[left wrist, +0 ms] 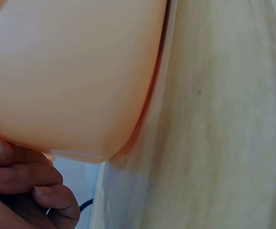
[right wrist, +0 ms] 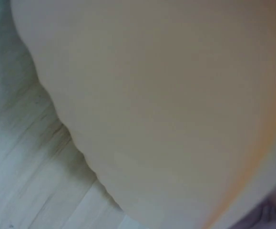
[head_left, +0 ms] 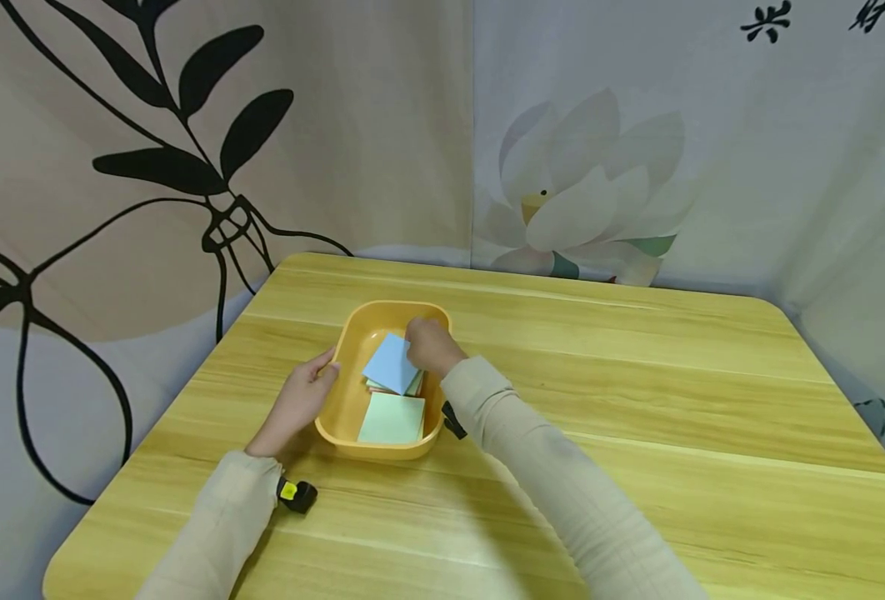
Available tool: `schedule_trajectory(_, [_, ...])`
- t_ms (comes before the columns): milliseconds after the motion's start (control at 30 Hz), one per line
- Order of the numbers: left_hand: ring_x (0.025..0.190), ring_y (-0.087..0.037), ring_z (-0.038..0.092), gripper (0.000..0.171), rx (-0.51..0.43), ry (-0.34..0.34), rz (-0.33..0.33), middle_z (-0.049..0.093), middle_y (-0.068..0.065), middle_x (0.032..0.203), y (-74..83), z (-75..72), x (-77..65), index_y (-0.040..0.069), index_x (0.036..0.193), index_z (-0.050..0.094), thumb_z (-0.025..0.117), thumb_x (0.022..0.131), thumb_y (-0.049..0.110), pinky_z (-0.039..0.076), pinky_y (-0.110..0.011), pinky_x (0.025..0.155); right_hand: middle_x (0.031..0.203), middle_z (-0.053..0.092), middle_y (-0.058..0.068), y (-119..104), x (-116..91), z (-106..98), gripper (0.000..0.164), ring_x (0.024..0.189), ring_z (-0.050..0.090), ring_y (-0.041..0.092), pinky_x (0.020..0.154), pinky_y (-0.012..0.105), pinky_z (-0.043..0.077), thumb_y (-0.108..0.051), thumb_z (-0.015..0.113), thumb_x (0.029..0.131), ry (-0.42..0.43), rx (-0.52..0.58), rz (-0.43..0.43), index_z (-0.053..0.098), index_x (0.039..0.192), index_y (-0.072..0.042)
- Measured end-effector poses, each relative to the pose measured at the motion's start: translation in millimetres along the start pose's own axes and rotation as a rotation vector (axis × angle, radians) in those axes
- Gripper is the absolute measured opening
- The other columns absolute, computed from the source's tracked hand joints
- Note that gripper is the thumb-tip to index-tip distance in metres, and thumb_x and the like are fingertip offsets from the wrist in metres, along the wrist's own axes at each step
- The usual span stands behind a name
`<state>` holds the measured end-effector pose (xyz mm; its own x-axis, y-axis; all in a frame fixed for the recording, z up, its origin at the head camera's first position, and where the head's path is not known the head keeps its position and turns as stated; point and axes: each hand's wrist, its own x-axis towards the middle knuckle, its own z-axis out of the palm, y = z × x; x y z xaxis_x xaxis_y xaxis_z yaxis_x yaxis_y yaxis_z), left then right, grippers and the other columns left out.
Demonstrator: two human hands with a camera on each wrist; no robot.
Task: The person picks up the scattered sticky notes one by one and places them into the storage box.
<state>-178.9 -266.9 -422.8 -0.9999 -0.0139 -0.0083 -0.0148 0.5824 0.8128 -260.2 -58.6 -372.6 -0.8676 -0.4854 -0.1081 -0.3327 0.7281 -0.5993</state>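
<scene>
A yellow plastic basin [head_left: 330, 429] stands on the table with square paper notes inside. My left hand [head_left: 302, 398] grips its left rim; the left wrist view shows the curled fingers [left wrist: 25, 176] against the basin's wall [left wrist: 76, 86]. Inside, my right hand [head_left: 432, 346] has its fingers curled at the right edge of a blue paper note [head_left: 390, 362], seemingly pinching it; the fingertips are hidden. Under the blue note lies a stack of coloured notes [head_left: 373, 386]. A pale green note pile [head_left: 392, 418] lies nearer the front. In the right wrist view the basin's outer wall [right wrist: 152, 109] fills most of the picture.
The wooden table [head_left: 600, 400] extends to the right of the basin and in front of it. A printed curtain [head_left: 405, 125] hangs behind the table's far edge. Dark wrist straps with small devices [head_left: 297, 494] sit on both wrists.
</scene>
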Motion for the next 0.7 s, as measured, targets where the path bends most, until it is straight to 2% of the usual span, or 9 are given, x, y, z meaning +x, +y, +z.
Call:
schedule_trajectory(133, [0.040,-0.006,0.025,0.054,0.001,0.004,0.003,0.030,0.007,0.048,0.5,0.1,0.9,0.005,0.150,0.031,0.038,0.104,0.034,0.032,-0.023,0.041,0.062,0.022,-0.001,-0.9,-3.3,-2.3,0.027,0.053,0.018,0.011,0.051,0.023,0.020,0.009,0.043,0.093,-0.009,0.000,0.009,0.041,0.072,-0.008])
schedule_trajectory(200, [0.040,-0.006,0.026,0.054,0.002,0.005,0.002,0.030,0.007,0.048,0.6,0.2,1.1,0.005,0.150,0.031,0.038,0.104,0.034,0.033,-0.023,0.041,0.065,0.027,0.000,-1.5,-5.0,-3.2,0.016,0.056,0.024,0.012,0.053,0.023,0.024,0.005,0.042,0.095,-0.016,-0.002,0.015,0.049,0.084,-0.003])
schedule_trajectory(300, [0.040,-0.007,0.026,0.054,0.001,0.004,0.001,0.030,0.006,0.048,0.7,0.4,1.3,0.005,0.150,0.031,0.038,0.104,0.034,0.033,-0.024,0.041,0.068,0.030,0.001,-1.9,-6.1,-3.8,0.011,0.058,0.028,0.013,0.054,0.023,0.027,0.003,0.042,0.097,-0.030,-0.013,0.024,0.051,0.092,0.000])
schedule_trajectory(500, [0.040,-0.007,0.027,0.053,-0.002,0.006,-0.002,0.030,0.006,0.048,1.5,1.2,1.3,0.004,0.149,0.032,0.039,0.104,0.031,0.033,-0.023,0.041,0.066,0.027,0.001,-1.5,-5.7,-5.1,0.015,0.057,0.026,0.012,0.053,0.024,0.025,0.000,0.044,0.097,-0.052,-0.024,0.030,0.045,0.083,-0.003])
schedule_trajectory(700, [0.040,-0.007,0.027,0.053,0.003,0.001,-0.009,0.031,0.006,0.049,2.1,0.5,0.9,0.004,0.150,0.031,0.038,0.105,0.031,0.033,-0.023,0.041,0.062,0.029,-0.001,0.0,-3.9,-8.2,0.024,0.053,0.025,0.011,0.052,0.023,0.026,-0.001,0.041,0.098,-0.061,0.030,0.028,0.039,0.075,-0.009])
